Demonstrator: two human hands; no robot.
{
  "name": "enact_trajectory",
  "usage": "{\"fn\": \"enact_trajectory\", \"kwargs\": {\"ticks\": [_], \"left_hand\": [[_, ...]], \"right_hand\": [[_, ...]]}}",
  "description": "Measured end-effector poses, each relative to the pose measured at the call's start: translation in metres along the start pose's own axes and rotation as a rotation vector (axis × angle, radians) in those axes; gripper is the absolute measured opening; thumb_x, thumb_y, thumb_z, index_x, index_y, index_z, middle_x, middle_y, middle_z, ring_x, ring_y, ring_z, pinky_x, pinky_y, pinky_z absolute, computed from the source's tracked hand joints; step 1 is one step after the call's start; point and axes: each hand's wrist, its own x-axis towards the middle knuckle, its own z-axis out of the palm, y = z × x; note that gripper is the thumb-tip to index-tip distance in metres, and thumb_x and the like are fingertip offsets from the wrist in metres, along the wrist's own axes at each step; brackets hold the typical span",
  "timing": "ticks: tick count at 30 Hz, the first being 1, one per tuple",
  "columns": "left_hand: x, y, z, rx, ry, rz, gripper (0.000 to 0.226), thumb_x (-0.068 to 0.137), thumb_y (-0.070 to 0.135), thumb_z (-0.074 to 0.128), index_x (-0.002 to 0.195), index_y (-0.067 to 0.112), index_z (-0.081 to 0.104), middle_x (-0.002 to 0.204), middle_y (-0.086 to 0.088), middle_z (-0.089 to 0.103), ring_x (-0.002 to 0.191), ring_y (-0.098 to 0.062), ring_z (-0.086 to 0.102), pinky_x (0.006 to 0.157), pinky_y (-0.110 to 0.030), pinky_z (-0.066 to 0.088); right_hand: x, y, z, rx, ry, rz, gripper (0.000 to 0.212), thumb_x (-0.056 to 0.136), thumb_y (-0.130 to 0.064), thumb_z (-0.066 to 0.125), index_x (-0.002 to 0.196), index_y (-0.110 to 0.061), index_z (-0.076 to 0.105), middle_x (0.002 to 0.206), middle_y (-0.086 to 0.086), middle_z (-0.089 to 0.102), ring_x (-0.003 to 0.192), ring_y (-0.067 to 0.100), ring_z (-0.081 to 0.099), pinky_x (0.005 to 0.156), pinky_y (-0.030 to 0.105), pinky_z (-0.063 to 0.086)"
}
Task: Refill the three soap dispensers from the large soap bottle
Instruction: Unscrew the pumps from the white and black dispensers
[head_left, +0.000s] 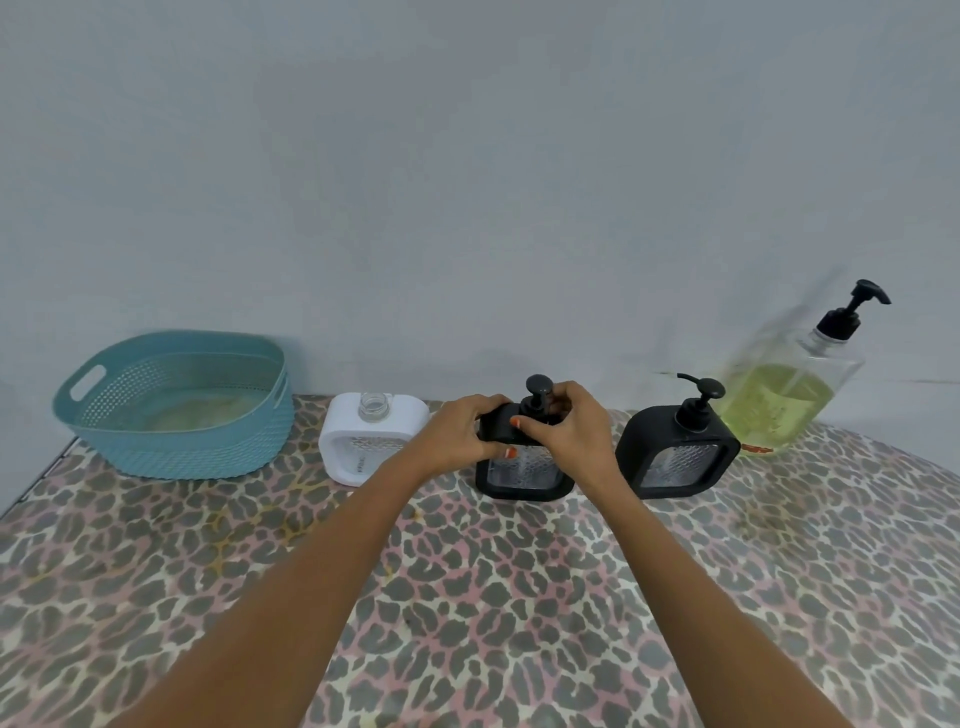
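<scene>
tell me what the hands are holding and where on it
Both hold the middle black dispenser: the left hand grips its top left corner, and the right hand curls round the neck of its pump.

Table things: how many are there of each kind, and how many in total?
Dispensers: 3 (white dispenser, middle black dispenser, right black dispenser)
Large bottle: 1
Basket: 1
Total: 5
</scene>
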Motion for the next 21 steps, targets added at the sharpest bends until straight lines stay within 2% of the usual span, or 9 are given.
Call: {"fn": "enact_trajectory", "kwargs": {"ticks": [4,7,11,13,15,17,19,21], "left_hand": [[0.001,-0.001,0.001,-0.017,-0.004,-0.004,0.049,0.074,0.014,0.073,0.119,0.019,0.054,0.117,-0.004,0.061,0.111,-0.021,0.054,0.099,-0.039,0.043],[0.002,-0.001,0.001,-0.020,-0.006,-0.005,0.050,0.074,0.014,0.073,0.120,0.019,0.054,0.118,-0.004,0.060,0.112,-0.022,0.054,0.099,-0.039,0.042],[0.001,-0.003,0.001,-0.009,-0.007,0.007,0.047,0.074,0.017,0.073,0.118,0.019,0.055,0.115,-0.004,0.061,0.110,-0.022,0.055,0.097,-0.042,0.044],[0.002,-0.003,0.002,-0.011,-0.006,0.007,0.047,0.074,0.016,0.073,0.117,0.019,0.055,0.115,-0.004,0.060,0.110,-0.021,0.055,0.097,-0.040,0.044],[0.002,-0.003,0.002,-0.019,-0.006,0.007,0.049,0.074,0.014,0.072,0.119,0.019,0.054,0.117,-0.004,0.060,0.110,-0.021,0.054,0.097,-0.037,0.044],[0.003,-0.003,0.002,-0.024,-0.007,0.000,0.050,0.074,0.013,0.072,0.119,0.019,0.054,0.117,-0.004,0.060,0.110,-0.020,0.054,0.096,-0.034,0.043],[0.004,-0.004,0.002,-0.023,-0.010,-0.001,0.050,0.073,0.013,0.073,0.119,0.021,0.054,0.116,-0.003,0.061,0.109,-0.019,0.054,0.094,-0.033,0.043],[0.004,-0.005,0.002,-0.015,-0.011,0.004,0.050,0.073,0.014,0.073,0.118,0.021,0.054,0.115,-0.002,0.061,0.108,-0.019,0.055,0.094,-0.032,0.043]], "right_hand": [[-0.001,0.000,-0.011,0.149,-0.129,0.038,0.039,0.076,-0.002,0.069,0.113,-0.007,0.057,0.107,0.008,0.065,0.099,0.019,0.060,0.077,0.015,0.046],[-0.004,0.000,-0.010,0.146,-0.157,0.020,0.046,0.078,-0.005,0.068,0.121,-0.009,0.053,0.113,0.003,0.061,0.108,0.017,0.057,0.089,0.024,0.044],[-0.005,0.001,-0.001,0.036,0.005,0.019,0.058,0.071,-0.022,0.078,0.120,-0.009,0.047,0.106,-0.001,0.051,0.096,0.012,0.049,0.084,0.023,0.040],[-0.005,0.000,-0.001,0.009,0.030,0.014,0.052,0.072,-0.022,0.077,0.115,-0.008,0.050,0.102,0.000,0.054,0.092,0.013,0.051,0.079,0.020,0.042],[-0.006,-0.002,-0.003,0.020,0.032,0.011,0.042,0.075,-0.018,0.075,0.110,-0.008,0.055,0.096,-0.001,0.056,0.088,0.012,0.052,0.068,0.008,0.041],[-0.008,-0.002,-0.005,0.058,0.018,0.009,0.033,0.077,-0.011,0.071,0.107,-0.008,0.058,0.092,0.000,0.059,0.088,0.012,0.054,0.065,0.003,0.042],[-0.010,-0.003,-0.007,0.094,-0.015,0.019,0.031,0.078,-0.005,0.065,0.108,-0.009,0.059,0.094,0.000,0.060,0.091,0.012,0.055,0.075,0.010,0.046],[-0.010,-0.004,-0.007,0.102,-0.053,0.029,0.035,0.079,-0.003,0.062,0.113,-0.010,0.057,0.098,-0.001,0.059,0.096,0.015,0.056,0.084,0.024,0.047]]}}
